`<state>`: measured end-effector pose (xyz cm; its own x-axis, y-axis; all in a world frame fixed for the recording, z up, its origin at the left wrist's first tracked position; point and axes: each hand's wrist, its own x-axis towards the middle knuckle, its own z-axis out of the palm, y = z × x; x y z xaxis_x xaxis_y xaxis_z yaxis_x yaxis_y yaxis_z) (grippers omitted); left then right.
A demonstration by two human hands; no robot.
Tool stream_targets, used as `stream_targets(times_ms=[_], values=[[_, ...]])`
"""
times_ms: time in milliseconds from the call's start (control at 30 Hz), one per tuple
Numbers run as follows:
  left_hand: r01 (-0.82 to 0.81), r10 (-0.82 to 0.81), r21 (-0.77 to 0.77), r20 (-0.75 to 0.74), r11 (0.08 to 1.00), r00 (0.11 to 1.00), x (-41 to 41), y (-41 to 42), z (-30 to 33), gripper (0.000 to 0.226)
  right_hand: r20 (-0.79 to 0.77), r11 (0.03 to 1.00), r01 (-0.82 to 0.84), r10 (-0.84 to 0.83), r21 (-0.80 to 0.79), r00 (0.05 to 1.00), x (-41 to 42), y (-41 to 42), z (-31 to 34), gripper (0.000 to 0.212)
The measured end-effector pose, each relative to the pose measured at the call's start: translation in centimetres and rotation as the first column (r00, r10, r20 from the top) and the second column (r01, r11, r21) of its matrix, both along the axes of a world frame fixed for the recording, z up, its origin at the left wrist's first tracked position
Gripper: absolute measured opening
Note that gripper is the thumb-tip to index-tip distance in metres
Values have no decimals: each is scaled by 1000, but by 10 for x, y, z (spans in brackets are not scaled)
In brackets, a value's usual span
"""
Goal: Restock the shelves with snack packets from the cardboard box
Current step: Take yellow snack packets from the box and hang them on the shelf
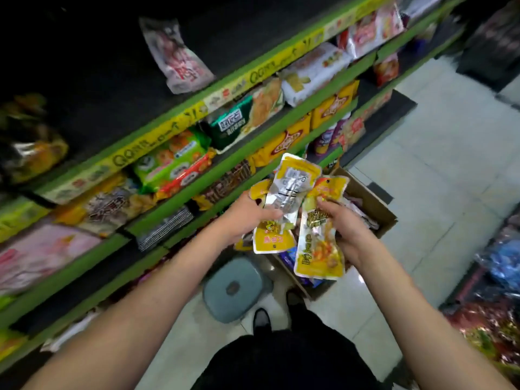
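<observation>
From the head camera, both bare forearms reached forward over the aisle floor. The left hand (247, 213) gripped a small bunch of yellow-and-silver snack packets (284, 204), thumb across their fronts, with one packet's silver back turned toward the camera and another yellow one hanging below the fingers. The right hand (342, 220) curled round a separate yellow packet (319, 243), which hung lengthwise with its printed face showing and its top edge just beside the left hand's bunch. Both sets of packets were held in the air above the cardboard box (374, 205), which sat open on the pale tiled floor (439, 164) at the foot of the shelves; more packets lay inside it, though which kinds I could not tell. To the left ran the green-edged shelves (230, 153), tilted across the view and carrying rows of mixed snack bags, among them a white-and-pink bag (180, 57) lying alone on the dark upper shelf. A grey-blue plastic stool (236, 288) stood on the floor just beside the box, near the person's dark shoes (261, 319). Bagged goods at the right edge were too blurred to tell.
</observation>
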<state>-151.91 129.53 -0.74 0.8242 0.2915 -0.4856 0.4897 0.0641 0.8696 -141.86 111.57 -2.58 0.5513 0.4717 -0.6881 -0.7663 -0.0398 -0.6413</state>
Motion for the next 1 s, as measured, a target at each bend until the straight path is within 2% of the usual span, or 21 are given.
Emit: stream_targets(times_ms=[133,200,267,333,400,500,600,700,767,867,933,1000], values=[[-70,61,179,54,981,997,-35,16,32,32,21,979,-203,203,22,979,-6,31,27,33],[-60,38,309,75,949,996,-51,22,44,40,24,948,-317,317,0,948,-8,45,40,35],[-62,39,454,59,889,997,-70,25,59,51,-9,910,-415,415,2,910,-9,56,49,33],[-49,-15,588,104,807,994,-89,26,74,50,-52,879,-477,477,9,878,-11,65,55,35],[-10,-143,750,140,662,980,-108,25,88,44,-61,857,-514,514,19,855,-12,74,63,38],[23,-336,945,93,326,937,-128,20,104,29,-16,775,-629,631,63,776,-19,88,73,42],[-3,-419,998,31,67,908,-140,15,117,36,10,622,-756,771,206,637,-35,98,85,47],[-58,-423,993,11,-98,906,-150,14,124,36,31,498,-810,846,309,533,-43,104,98,57],[-76,-396,985,7,-157,918,-158,12,126,31,112,455,-838,856,302,505,-46,109,108,48],[-58,-332,984,-1,-169,943,-169,9,126,27,246,436,-866,836,246,491,-52,116,121,44],[-21,-265,986,-24,-167,964,-177,11,129,34,327,459,-867,803,195,499,-59,119,127,48],[-1,-118,994,-11,-108,993,-185,16,134,49,365,526,-835,754,162,546,-65,122,130,50]])
